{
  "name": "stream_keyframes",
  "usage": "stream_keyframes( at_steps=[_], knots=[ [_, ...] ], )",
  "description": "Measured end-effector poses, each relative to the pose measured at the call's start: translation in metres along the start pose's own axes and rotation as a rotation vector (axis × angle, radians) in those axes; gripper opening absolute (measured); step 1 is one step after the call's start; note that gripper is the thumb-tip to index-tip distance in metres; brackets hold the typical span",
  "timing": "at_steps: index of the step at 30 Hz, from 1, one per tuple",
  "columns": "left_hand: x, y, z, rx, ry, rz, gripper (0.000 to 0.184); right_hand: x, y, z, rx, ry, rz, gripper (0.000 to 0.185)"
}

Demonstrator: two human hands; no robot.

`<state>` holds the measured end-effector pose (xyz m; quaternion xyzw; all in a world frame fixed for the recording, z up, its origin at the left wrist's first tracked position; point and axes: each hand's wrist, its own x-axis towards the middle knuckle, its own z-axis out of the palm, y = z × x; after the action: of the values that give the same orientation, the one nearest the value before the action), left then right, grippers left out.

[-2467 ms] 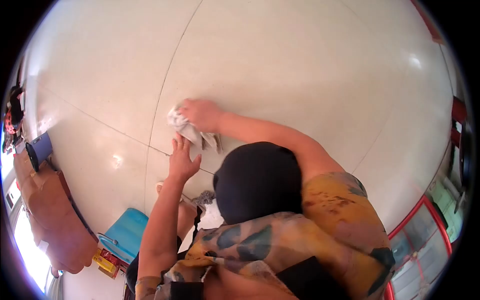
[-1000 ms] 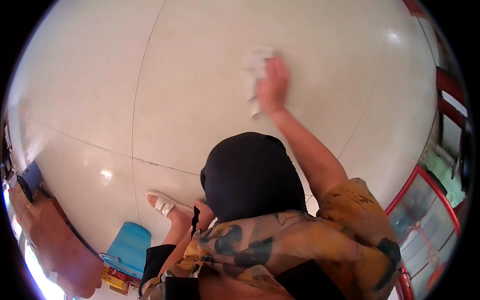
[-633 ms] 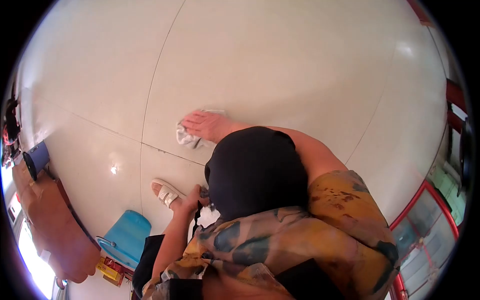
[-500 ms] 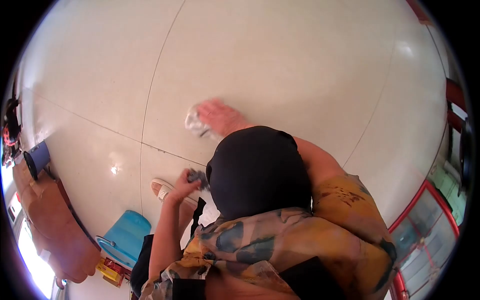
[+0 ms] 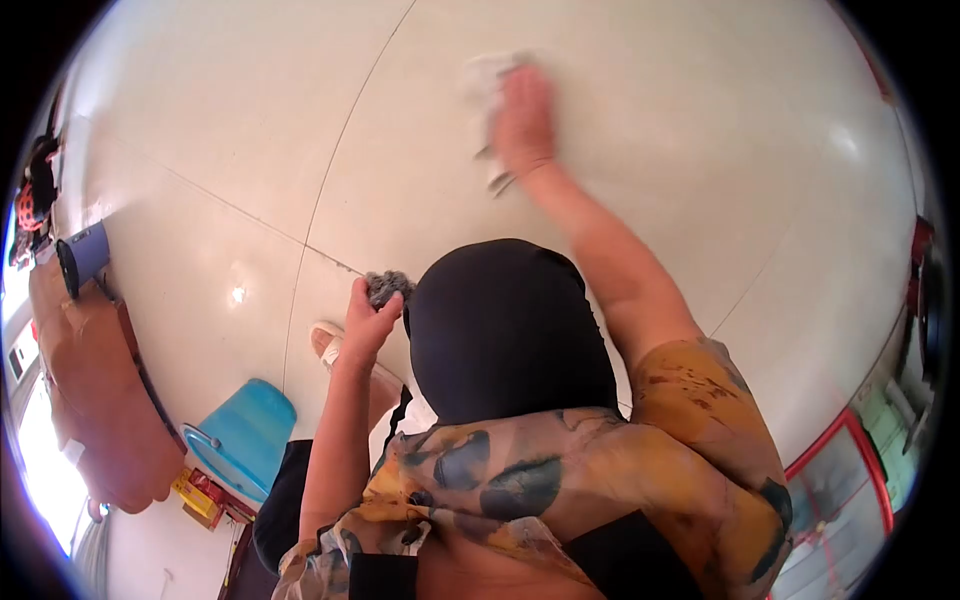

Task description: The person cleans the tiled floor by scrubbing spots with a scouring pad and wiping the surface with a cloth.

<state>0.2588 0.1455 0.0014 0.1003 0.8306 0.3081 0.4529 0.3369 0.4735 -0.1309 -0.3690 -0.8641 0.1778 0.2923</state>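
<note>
My right hand (image 5: pixel 524 118) lies over a whitish cloth (image 5: pixel 490 82) on the pale tiled floor (image 5: pixel 250 120), arm stretched far forward; hand and cloth are blurred by motion. The cloth sticks out to the left of the fingers and below the palm. Lower down, my left hand (image 5: pixel 368 325) grips a grey scrubbing pad (image 5: pixel 388 288) between thumb and fingers, just left of my black-covered knee (image 5: pixel 510 330). A foot in a light sandal (image 5: pixel 327 342) rests on the floor beside the left wrist.
A blue bucket (image 5: pixel 243 437) with a handle stands at the lower left, near yellow and red boxes (image 5: pixel 203 497). Farther left are a brown covered piece of furniture (image 5: pixel 95 390) and a dark blue cylinder (image 5: pixel 84 258). A red-framed glass cabinet (image 5: pixel 835 500) is at the lower right.
My right hand has swept the cloth forward and to the right, away from my body. My left hand has risen from beside the foot with the grey pad, which now shows more fully.
</note>
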Motion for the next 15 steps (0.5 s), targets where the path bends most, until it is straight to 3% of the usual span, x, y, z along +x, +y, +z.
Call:
stream_keyframes(
  at_steps=[2,3,5,7,8,9,10,12,15],
  knots=[
    [0.001,0.007,0.006,0.121,-0.021,0.011,0.041,-0.048,-0.068,0.047,0.206,-0.169,-0.338,0.04],
    [-0.003,0.017,0.01,0.096,-0.033,0.03,0.042,-0.085,-0.099,0.058,0.392,-0.308,-0.379,0.041],
    [-0.006,0.034,0.017,0.047,-0.058,0.073,0.042,-0.104,-0.117,0.016,0.196,-0.539,-0.991,0.04],
    [-0.001,0.032,0.019,0.121,-0.067,0.083,0.044,-0.097,-0.111,-0.032,0.456,-0.897,-0.482,0.038],
    [0.003,0.028,0.02,0.178,-0.071,0.117,0.044,-0.072,-0.105,-0.093,0.476,-1.0,-0.13,0.036],
    [0.007,0.024,0.023,0.229,-0.075,0.155,0.044,-0.115,-0.053,-0.066,0.586,-0.682,0.157,0.037],
    [0.01,0.023,0.026,0.262,-0.052,0.165,0.043,-0.129,-0.004,-0.092,0.162,-0.346,-0.165,0.038],
    [0.021,0.012,0.029,0.208,-0.077,0.138,0.042,-0.149,0.082,-0.164,-0.277,-0.211,-0.133,0.04],
    [0.024,0.016,0.035,0.19,-0.109,0.097,0.04,-0.191,0.135,-0.225,-0.465,-0.276,0.018,0.046]
  ],
)
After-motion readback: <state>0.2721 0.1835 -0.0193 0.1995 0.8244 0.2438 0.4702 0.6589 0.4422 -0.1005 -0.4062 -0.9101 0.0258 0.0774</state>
